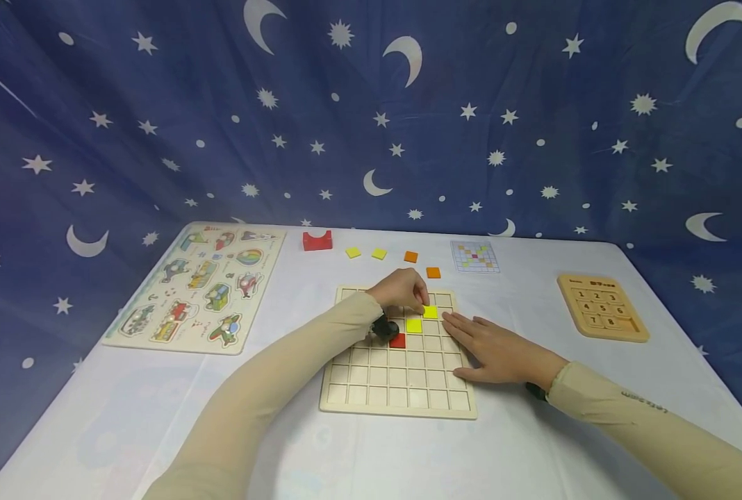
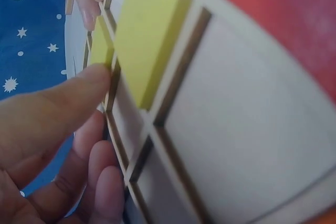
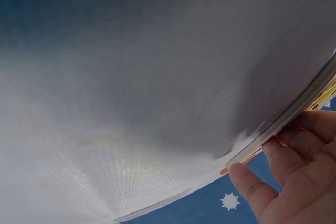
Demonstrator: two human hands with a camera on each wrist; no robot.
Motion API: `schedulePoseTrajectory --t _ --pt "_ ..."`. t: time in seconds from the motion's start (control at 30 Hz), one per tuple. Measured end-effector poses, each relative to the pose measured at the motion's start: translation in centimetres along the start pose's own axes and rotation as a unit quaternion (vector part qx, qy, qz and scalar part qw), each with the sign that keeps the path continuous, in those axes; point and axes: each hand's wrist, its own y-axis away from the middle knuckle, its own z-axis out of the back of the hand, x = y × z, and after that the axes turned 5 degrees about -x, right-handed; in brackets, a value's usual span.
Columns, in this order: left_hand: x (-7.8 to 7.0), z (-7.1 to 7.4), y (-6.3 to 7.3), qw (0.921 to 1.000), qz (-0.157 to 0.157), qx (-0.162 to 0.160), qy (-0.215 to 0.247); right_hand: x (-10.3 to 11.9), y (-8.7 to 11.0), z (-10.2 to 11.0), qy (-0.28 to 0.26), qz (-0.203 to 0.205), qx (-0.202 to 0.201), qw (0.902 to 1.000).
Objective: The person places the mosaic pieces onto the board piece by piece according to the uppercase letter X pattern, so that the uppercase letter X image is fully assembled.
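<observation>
In the head view my left hand (image 1: 402, 289) reaches over the upper part of a pale wooden grid board (image 1: 408, 403). It holds a square yellow tile (image 1: 430, 312) by its left edge, low at a cell. The left wrist view has the thumb against this tile (image 2: 102, 43), with the other fingers curled. A second yellow tile (image 1: 413, 326) and a red tile (image 1: 398, 341) lie diagonally below it in cells. My right hand (image 1: 496, 351) rests at the board's right edge, fingers extended, thumb lower down. In the right wrist view its fingertips (image 3: 244, 174) touch the board's edge.
Behind the board lie two yellow tiles (image 1: 379, 254), two orange tiles (image 1: 411, 257), a red notched block (image 1: 317, 241) and a pattern card (image 1: 474, 257). A vehicle picture puzzle (image 1: 252, 333) is at left, a wooden number puzzle (image 1: 602, 305) at right. A starry blue curtain (image 1: 321, 90) hangs behind.
</observation>
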Motion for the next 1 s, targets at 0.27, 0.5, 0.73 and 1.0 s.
schedulePoseTrajectory --t 0.27,0.5,0.73,1.0 --pt "0.1 0.3 -0.2 0.9999 -0.005 0.008 -0.008 -0.1 0.1 0.1 0.003 -0.003 -0.003 1.0" --pt "1.7 2.1 -0.1 0.9973 -0.028 0.033 0.059 0.0 0.0 -0.1 0.0 -0.008 0.005 1.0" --pt "4.5 5.8 0.1 0.9952 -0.013 -0.018 0.095 0.1 0.1 -0.1 0.002 -0.006 -0.002 1.0" --pt "8.6 8.9 0.6 0.9787 0.086 -0.148 0.114 0.2 0.0 -0.1 0.009 0.0 -0.01 0.9999"
